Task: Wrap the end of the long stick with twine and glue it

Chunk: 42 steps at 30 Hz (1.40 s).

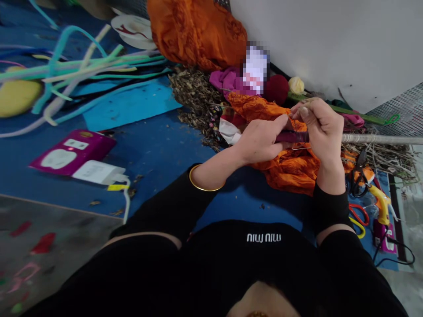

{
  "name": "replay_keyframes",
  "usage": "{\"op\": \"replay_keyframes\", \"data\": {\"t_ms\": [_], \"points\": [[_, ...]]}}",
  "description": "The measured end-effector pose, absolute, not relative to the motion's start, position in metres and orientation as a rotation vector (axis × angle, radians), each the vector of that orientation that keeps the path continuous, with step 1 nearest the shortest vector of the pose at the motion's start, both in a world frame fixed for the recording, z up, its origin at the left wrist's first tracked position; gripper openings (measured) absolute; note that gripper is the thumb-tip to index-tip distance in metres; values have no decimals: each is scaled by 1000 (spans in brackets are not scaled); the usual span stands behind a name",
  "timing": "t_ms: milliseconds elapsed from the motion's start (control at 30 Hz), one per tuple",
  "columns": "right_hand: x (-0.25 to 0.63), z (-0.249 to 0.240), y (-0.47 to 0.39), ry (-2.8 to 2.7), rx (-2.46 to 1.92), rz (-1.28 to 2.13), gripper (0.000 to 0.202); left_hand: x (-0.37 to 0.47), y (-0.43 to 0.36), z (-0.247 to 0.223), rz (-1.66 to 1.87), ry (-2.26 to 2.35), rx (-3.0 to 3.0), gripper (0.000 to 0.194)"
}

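My left hand (259, 140), with a gold bangle at the wrist, is closed around the dark maroon, wrapped-looking end of a long stick (380, 139). The stick's grey length runs from behind my right hand to the right edge of the view, with pale thread-like windings near that hand. My right hand (322, 125) is raised in a pinch over the stick, thumb against the fingers. What it pinches is too small to make out. Crumpled orange cloth (291, 171) lies beneath both hands. A thin dark strip shows between the fingertips of the two hands.
Dried plant matter (194, 101) lies left of the cloth, near a pixelated screen (256, 68). Soft coloured stems (82, 70) and a purple socket box (71, 152) with a white charger (99, 171) are at left. Scissors (358, 174) and a yellow glue gun (381, 204) lie at right.
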State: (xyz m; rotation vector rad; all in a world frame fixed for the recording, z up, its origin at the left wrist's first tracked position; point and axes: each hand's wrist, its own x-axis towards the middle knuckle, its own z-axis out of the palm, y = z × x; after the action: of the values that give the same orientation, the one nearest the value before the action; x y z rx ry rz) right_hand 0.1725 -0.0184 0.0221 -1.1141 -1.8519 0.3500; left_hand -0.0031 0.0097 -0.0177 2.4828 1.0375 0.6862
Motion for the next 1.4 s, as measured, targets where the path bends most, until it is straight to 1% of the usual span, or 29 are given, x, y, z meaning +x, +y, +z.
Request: {"op": "replay_keyframes", "data": {"t_ms": [133,233,333,433,567,633,767,833,933,1033,1167,1267,1400], "points": [[174,21,-17,-1853,-1190,336,24,-1,8,-23,746,1066,2591,45],[175,21,-17,-1840,-1274,354,28,0,6,-27,834,1042,2631,45],[175,19,-16,-1839,-1310,398,32,1,6,-29,859,1010,2659,39],[175,16,-12,-1835,-1283,438,34,0,7,-29,852,1017,2647,33],[184,21,-14,-1714,-1185,504,38,-3,9,-27,862,1014,2529,33],[194,30,-20,-1582,-1143,559,35,-7,13,-24,892,993,2410,33],[233,55,-38,-1317,-1051,643,22,-22,26,-17,1001,941,2189,32],[260,64,-48,-1208,-1069,543,19,-32,34,-13,1026,939,2136,32],[302,66,-59,-1038,-1157,260,19,-48,44,-6,1031,972,2097,31],[340,58,-67,-844,-1290,25,27,-63,52,-1,993,993,2077,29],[367,47,-66,-725,-1349,-247,39,-82,59,3,920,954,2082,26],[375,42,-59,-677,-1426,-304,41,-99,63,6,888,940,2065,25],[379,38,-49,-606,-1485,-227,42,-115,69,5,895,978,1960,24]]}}
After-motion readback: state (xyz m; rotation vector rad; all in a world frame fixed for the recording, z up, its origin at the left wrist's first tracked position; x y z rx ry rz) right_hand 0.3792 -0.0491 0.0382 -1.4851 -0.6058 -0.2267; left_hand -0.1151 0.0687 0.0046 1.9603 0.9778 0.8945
